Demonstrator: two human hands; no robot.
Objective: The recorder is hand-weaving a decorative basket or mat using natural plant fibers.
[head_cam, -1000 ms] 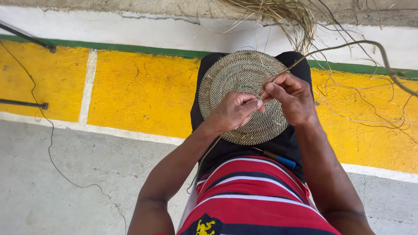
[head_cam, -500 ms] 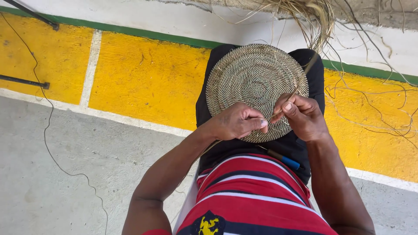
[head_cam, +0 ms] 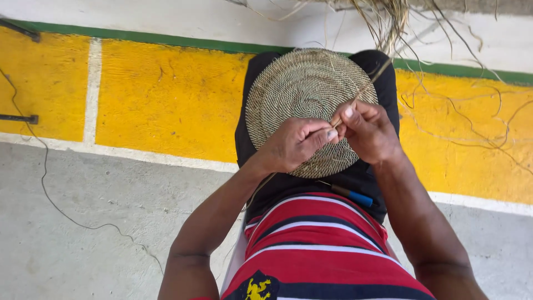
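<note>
Pinching fibre strand (head_cam: 343,115) over round woven mat (head_cam: 302,94)

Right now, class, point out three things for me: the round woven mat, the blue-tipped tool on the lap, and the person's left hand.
round woven mat (head_cam: 302,83), head view, on its upper coiled weave.
blue-tipped tool (head_cam: 353,196), head view, on its blue end.
left hand (head_cam: 293,145), head view, on the back of the hand.
</note>
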